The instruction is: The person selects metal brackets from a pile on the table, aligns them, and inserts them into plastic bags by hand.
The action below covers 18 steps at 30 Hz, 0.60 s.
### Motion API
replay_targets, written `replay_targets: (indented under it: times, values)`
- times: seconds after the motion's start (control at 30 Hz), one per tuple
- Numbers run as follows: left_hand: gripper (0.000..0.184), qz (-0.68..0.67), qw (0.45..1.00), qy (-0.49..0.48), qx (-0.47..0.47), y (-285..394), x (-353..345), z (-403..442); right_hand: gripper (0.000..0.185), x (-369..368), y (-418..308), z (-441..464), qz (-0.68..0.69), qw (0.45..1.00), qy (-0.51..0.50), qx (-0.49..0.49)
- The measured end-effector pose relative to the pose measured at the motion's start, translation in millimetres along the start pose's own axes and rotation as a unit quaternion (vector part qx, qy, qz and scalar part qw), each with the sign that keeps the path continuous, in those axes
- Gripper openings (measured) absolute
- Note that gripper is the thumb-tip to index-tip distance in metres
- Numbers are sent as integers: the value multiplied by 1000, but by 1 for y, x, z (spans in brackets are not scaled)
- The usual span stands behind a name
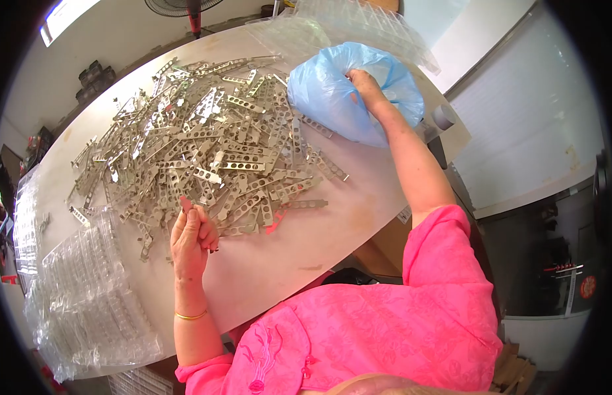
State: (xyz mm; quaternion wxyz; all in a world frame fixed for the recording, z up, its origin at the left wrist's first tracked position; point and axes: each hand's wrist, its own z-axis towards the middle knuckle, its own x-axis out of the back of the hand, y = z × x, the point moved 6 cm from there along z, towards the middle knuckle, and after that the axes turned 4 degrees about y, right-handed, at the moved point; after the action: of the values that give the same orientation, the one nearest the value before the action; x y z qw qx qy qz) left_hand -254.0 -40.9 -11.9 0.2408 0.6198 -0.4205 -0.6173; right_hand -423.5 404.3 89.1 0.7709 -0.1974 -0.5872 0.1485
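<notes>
A big messy pile of thin metal strips lies on the pale counter. Many strips have a row of round holes. Some are shiny, and they lie on top of each other, pointing every way. The left hand is at the near edge of the pile. Its thumb and fingers are closed on a small flat piece that looks pink at the tip. A gold bracelet is around that wrist. The right hand reaches into the mouth of a blue plastic bag. Its fingers are bent, but I cannot tell if they hold anything. The bag sits just beside the pile, on the right. A small round tub is near the bag. Clear plastic trays are stacked at the left, and more clear trays lie behind the bag.
</notes>
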Motion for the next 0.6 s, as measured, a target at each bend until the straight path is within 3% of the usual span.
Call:
replay_targets:
  times: [0.2,0.4,0.47,0.5,0.57,0.6]
  values:
    - [27,5,1000,-11,4,-1,-3,-1,31,-3,6,-2,-6,999,38,24]
    - [27,12,1000,-12,1,-1,-2,0,25,7,3,-2,47,993,98,-55]
    - [27,14,1000,-9,-2,-1,-1,0,23,19,12,1,45,969,239,45]
    - [27,16,1000,-5,-4,-1,0,0,23,19,16,1,45,969,239,45]
    - [27,14,1000,-9,0,-1,-2,0,31,31,18,-9,167,951,256,-42]
    - [26,12,1000,-12,3,-1,-3,0,31,37,14,-13,167,951,256,-42]
